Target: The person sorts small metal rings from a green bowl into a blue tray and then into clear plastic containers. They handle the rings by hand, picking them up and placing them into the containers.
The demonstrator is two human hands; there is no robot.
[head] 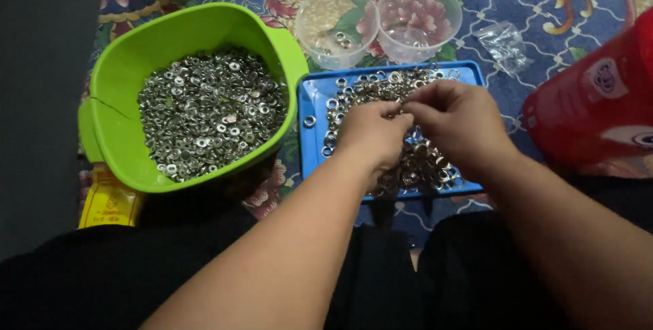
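Observation:
A blue tray (309, 102) on my lap holds a heap of small silver metal washers (367, 89). Both hands hover over that heap. My left hand (371, 136) and my right hand (459, 123) meet fingertip to fingertip above the tray's middle, pinching small washers between them. The exact piece in each pinch is too small to make out. A green plastic basin (109, 109) on the left is filled with many more washers (211, 109).
Two clear plastic bowls (337, 27) (418, 21) stand behind the tray; the left one holds a few washers. A crumpled clear plastic bag (503, 44) lies at the right, next to a red container (598, 106). A yellow packet (109, 201) sticks out under the basin. A floral patterned mat covers the floor.

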